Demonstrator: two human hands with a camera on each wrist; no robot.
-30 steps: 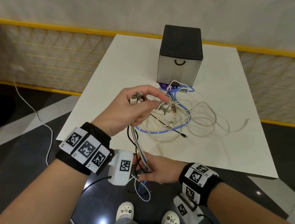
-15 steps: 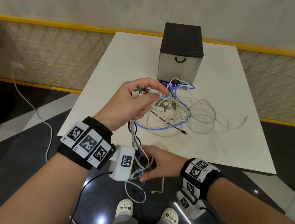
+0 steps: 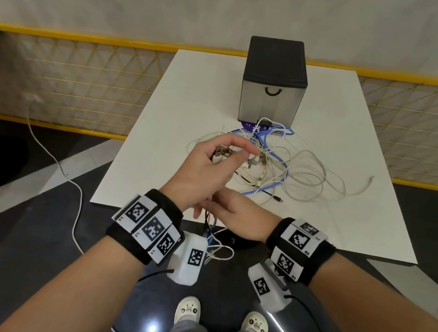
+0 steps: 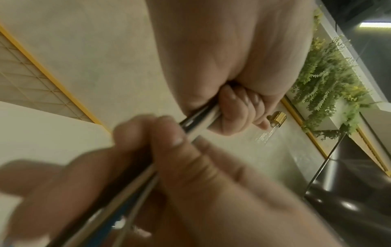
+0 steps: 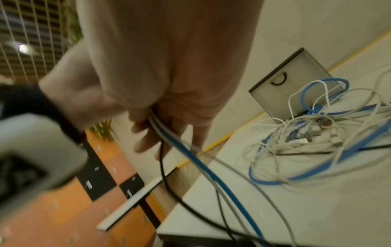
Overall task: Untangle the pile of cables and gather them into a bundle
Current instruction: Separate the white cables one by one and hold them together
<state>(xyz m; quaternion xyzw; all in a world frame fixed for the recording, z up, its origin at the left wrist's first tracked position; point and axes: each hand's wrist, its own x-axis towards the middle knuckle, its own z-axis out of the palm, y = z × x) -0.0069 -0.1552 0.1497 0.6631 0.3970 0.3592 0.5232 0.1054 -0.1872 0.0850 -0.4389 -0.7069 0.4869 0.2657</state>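
Our left hand (image 3: pixel 212 170) sits mid-frame in the head view, fingers curled round a cluster of connector ends (image 3: pixel 221 154), likely so the plugs stay lined up while the strands hang below. Our right hand (image 3: pixel 235 215) is just under it, lower centre, at the near edge of the white table (image 3: pixel 179 118). In the left wrist view its fingers (image 4: pixel 169 138) pinch the same strands, which look taut between the 2 hands, probably to run the slack straight. We count at least 3 strands in the right wrist view (blue, grey, black), though blur makes the count unsure.

The rest of the cable pile (image 3: pixel 284 171) lies loose on the table, centre right of the head view, touching the front of the dark box (image 3: pixel 274 79) at upper centre. So we judge the task partly done: a few ends gathered, most loops not yet sorted.
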